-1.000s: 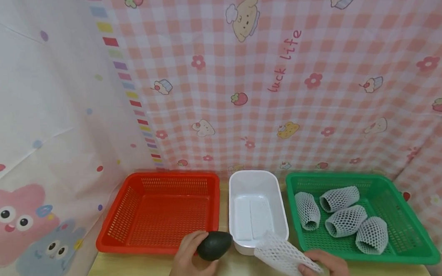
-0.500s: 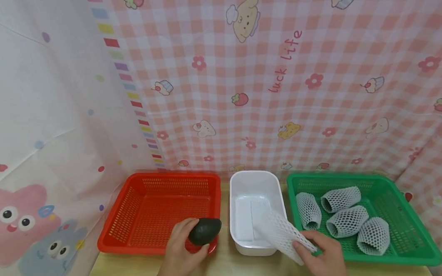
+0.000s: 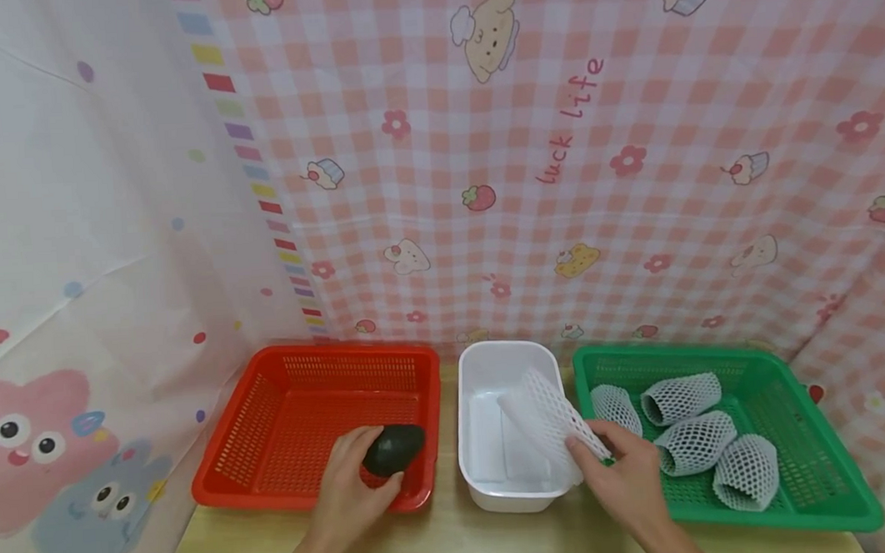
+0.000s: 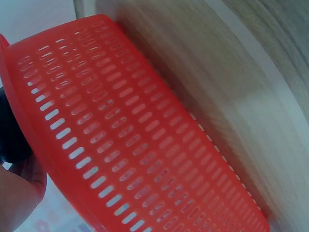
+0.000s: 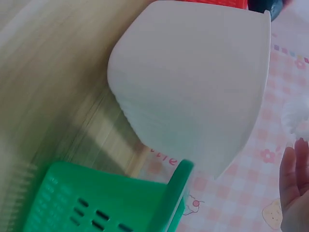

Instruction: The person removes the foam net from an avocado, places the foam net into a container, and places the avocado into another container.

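Note:
My left hand (image 3: 350, 483) grips a dark green avocado (image 3: 395, 449) over the front right part of the red basket (image 3: 229, 494). In the left wrist view the avocado (image 4: 10, 128) shows dark at the left edge, beyond the basket's wall. With thumb and fingers my right hand (image 3: 624, 472) pinches one end of a white foam net sleeve (image 3: 551, 417). The sleeve hangs flattened over the white bin (image 3: 486, 495), its free end pointing up and left. Only part of the right hand (image 5: 295, 186) shows in the right wrist view.
The green basket (image 3: 808, 518) on the right holds several foam net sleeves (image 3: 695, 443). All three containers stand side by side on a wooden table (image 3: 457, 551). A pink checked cloth (image 3: 436, 160) hangs behind them, and a pale printed cloth (image 3: 110, 244) hangs at left.
My left hand has carried the avocado left and away from me, from the basket's front corner to over the red basket. My right hand has moved the sleeve farther over the white bin.

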